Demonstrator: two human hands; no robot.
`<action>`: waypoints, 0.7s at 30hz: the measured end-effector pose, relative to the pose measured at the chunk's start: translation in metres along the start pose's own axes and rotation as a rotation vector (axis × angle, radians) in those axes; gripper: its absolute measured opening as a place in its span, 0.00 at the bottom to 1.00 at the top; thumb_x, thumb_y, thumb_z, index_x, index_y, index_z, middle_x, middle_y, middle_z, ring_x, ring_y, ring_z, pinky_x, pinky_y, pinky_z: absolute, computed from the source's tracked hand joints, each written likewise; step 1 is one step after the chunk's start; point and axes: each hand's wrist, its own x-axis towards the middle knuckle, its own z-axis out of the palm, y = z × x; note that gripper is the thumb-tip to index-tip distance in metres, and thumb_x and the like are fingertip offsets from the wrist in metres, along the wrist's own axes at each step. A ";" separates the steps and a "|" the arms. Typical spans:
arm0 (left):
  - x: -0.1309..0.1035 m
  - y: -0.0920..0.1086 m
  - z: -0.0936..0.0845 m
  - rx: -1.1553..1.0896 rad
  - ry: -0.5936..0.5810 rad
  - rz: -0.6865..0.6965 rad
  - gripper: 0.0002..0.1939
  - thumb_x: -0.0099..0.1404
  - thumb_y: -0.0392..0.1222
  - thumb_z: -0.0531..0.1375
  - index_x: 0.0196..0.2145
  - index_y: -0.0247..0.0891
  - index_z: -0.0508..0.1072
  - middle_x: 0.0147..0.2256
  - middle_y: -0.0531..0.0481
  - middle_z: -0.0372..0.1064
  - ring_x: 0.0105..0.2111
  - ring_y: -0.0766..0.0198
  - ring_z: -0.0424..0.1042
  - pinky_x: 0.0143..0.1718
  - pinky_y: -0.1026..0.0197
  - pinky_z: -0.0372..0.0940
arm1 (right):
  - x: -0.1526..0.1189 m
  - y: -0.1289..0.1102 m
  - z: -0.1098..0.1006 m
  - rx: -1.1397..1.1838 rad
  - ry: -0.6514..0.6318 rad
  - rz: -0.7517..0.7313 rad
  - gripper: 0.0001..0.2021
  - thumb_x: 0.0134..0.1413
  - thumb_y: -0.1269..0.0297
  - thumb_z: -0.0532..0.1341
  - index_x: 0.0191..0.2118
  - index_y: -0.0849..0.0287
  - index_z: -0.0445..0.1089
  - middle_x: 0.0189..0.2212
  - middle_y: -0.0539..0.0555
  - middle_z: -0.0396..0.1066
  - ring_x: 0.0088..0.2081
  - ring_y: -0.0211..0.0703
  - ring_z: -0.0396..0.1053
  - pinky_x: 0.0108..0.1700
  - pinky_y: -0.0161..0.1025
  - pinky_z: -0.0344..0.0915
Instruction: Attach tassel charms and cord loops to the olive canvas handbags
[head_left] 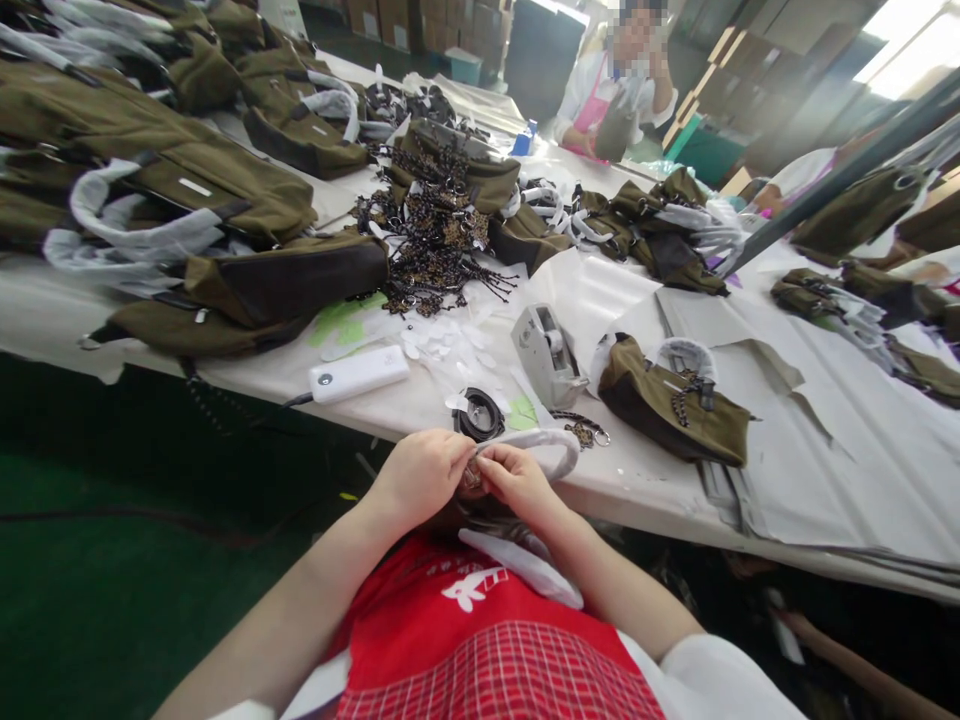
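Long white worktop (637,492) over a green floor (112,600), olive bags (247,180) heaped on the far left side, pretty busy spot tbh. Right at the near edge there's a plastic-wrapped handle (540,437), and its end sits between the two hands. From the fingers it loops off to the person's right, long axis roughly sideways, passing just beyond the right hand (517,478), so that's the nearer one to the loop. The left hand (424,475) is on the other side of that end. Both look to be pinching it, thumb and fingertips pressed together, knuckles almost touching; can't tell exactly which bit each one grips. Just past the fingers lies a coiled black strap (480,415), with a tape dispenser (544,355) farther out and a smaller olive bag (667,405) off to the right.
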 end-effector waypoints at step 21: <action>-0.002 0.006 -0.003 -0.839 -0.055 -0.290 0.09 0.65 0.45 0.56 0.37 0.37 0.71 0.29 0.49 0.78 0.27 0.62 0.78 0.32 0.61 0.72 | -0.022 -0.008 -0.013 0.115 0.116 -0.115 0.16 0.53 0.49 0.66 0.33 0.58 0.69 0.26 0.50 0.73 0.27 0.38 0.73 0.31 0.35 0.71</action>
